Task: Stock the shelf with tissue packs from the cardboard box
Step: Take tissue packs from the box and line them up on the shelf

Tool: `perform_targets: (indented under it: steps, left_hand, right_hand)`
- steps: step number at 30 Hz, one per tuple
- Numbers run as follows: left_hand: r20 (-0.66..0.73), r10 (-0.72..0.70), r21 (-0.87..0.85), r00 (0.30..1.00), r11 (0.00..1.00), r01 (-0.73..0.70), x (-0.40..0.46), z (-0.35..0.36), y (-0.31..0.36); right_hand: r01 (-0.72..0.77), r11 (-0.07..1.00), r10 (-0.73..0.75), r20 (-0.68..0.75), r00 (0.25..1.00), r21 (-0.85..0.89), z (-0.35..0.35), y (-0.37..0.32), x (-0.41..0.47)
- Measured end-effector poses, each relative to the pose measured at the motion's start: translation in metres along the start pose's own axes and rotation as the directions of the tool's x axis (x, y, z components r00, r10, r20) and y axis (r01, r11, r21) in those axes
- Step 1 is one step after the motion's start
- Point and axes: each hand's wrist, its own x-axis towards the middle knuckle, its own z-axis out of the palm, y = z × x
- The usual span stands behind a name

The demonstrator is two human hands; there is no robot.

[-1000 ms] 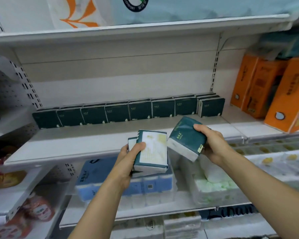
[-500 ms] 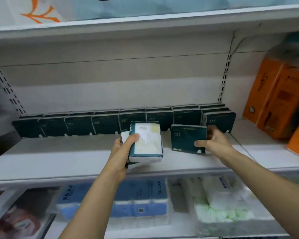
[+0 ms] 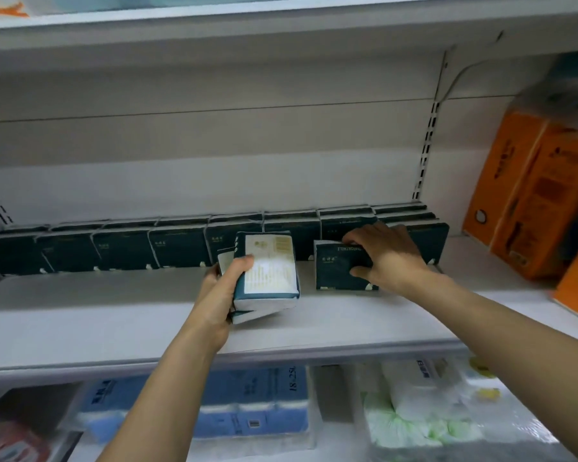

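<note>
A row of dark green tissue packs stands along the back of the white shelf. My right hand grips one more dark green pack, upright on the shelf just in front of the row's right part. My left hand holds two stacked packs above the shelf's middle, the top one showing its pale printed back. The cardboard box is out of view.
Orange tissue boxes stand on the shelf at the right. The shelf below carries blue-wrapped paper packs and white and green wrapped rolls. Another shelf board runs close overhead.
My right hand has pushed its pack further back onto the shelf, standing it before the row. My left hand with its two packs has stayed near the shelf's middle. The view has moved closer.
</note>
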Motion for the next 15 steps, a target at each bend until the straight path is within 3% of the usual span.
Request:
perform_targets:
  steps: [15]
  left_hand:
    - [-0.014,-0.009,-0.006,1.0,1.0,0.009,0.004,-0.014,0.004]
  right_hand:
    - [0.029,0.924,-0.036,-0.011,0.999,-0.382,0.01,0.007,0.026]
